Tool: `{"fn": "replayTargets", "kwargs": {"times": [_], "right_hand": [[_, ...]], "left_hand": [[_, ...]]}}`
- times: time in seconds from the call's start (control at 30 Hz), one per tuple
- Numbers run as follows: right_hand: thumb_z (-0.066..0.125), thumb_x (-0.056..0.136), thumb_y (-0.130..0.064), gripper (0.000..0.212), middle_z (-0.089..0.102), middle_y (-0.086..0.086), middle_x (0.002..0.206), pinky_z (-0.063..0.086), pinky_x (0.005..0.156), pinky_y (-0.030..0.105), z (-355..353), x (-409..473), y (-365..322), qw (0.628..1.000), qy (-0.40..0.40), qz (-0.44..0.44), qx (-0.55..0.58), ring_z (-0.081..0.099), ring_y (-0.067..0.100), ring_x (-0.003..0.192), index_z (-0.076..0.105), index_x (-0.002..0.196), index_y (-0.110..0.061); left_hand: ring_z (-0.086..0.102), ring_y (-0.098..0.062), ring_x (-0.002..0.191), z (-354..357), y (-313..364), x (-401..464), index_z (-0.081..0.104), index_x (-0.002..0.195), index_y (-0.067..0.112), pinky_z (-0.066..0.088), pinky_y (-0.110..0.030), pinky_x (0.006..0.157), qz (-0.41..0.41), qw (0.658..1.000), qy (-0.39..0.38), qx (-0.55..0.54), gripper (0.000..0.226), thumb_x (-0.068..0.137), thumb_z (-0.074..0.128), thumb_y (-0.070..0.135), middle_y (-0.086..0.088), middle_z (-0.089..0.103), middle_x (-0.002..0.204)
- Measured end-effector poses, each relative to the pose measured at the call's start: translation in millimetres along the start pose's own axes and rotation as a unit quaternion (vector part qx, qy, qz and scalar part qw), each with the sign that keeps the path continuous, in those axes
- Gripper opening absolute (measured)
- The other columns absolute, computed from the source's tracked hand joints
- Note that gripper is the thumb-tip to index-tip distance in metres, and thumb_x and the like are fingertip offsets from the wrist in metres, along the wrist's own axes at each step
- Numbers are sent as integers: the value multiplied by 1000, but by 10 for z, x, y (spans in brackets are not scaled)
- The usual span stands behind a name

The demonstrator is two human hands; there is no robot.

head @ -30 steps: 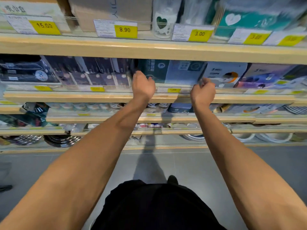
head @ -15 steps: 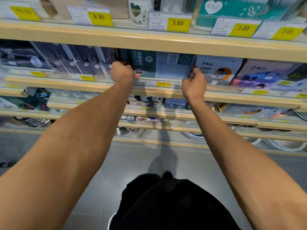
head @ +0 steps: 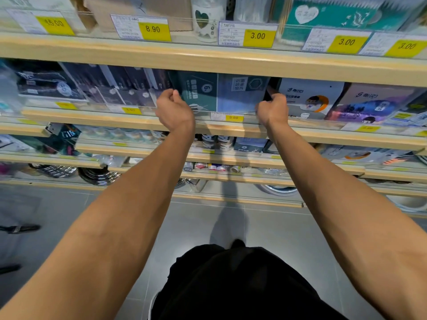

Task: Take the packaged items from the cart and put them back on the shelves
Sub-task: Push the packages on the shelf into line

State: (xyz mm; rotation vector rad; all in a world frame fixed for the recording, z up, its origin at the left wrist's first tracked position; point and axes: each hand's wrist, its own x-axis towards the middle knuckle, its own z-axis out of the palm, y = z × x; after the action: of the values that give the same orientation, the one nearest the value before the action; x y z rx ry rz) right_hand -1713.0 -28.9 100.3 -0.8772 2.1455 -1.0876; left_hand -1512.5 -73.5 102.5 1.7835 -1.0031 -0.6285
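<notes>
Reaching forward with both bare forearms, near-parallel, out over dark clothing and grey floor toward the second wooden shelf (head: 138, 120). Flanking two packaged boxes standing side by side at the shelf front: a teal box (head: 199, 91) on the left, a blue box (head: 241, 93) touching it on the right, both upright behind a clear rail, faces outward.

Left hand (head: 174, 109) at the teal box's left edge, wrist bent back, fingers curled loosely, thumb raised; touching or just beside the edge, cannot tell which, and nothing plainly clasped. Right hand (head: 272, 108) at the blue box's right edge, curled into a near-fist, fingertips tucked into the dark gap between that box and the white box (head: 309, 98) next along; whether pinching the edge or only pressing it, cannot tell.

Judging by this, squaring the pair between the hands: boxes lie straight ahead, between the two grips, long side running left to right along the shelf, both hands about equally near. Yellow price tag (head: 233, 117) directly below. No cart in view.
</notes>
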Motion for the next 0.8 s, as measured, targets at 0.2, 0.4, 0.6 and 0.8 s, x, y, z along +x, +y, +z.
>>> {"fn": "replayTargets", "kwargs": {"times": [0.2,0.4,0.6,0.8], "right_hand": [[51,78,-7,49,65,5,95,52,83,39,-77,-29,-23,999,-12,20,28,65,31,102,56,127,-9],[50,88,9,44,41,7,125,60,85,44,-37,-137,-27,984,-111,34,136,64,28,110,35,126,-9],[44,85,8,67,62,1,114,49,60,28,130,-442,-58,985,-141,-75,73,58,15,77,37,147,-18],[50,89,0,43,63,5,125,47,90,30,25,-402,-57,997,65,-8,40,60,17,98,56,130,-9]], "left_hand": [[61,-34,115,0,-92,-107,54,137,9,46,-40,93,79,985,-88,125,40,106,40,30,-12,68,124],[60,-38,112,-31,-98,-87,49,132,2,44,-41,87,123,964,-135,192,38,107,36,28,-19,65,121],[58,-42,106,-52,-100,-21,47,121,-1,40,-44,78,233,907,-210,280,31,107,35,24,-23,61,113],[57,-36,117,-33,24,-37,48,126,1,44,-45,91,138,951,-177,210,34,104,46,27,-18,62,123]]}}
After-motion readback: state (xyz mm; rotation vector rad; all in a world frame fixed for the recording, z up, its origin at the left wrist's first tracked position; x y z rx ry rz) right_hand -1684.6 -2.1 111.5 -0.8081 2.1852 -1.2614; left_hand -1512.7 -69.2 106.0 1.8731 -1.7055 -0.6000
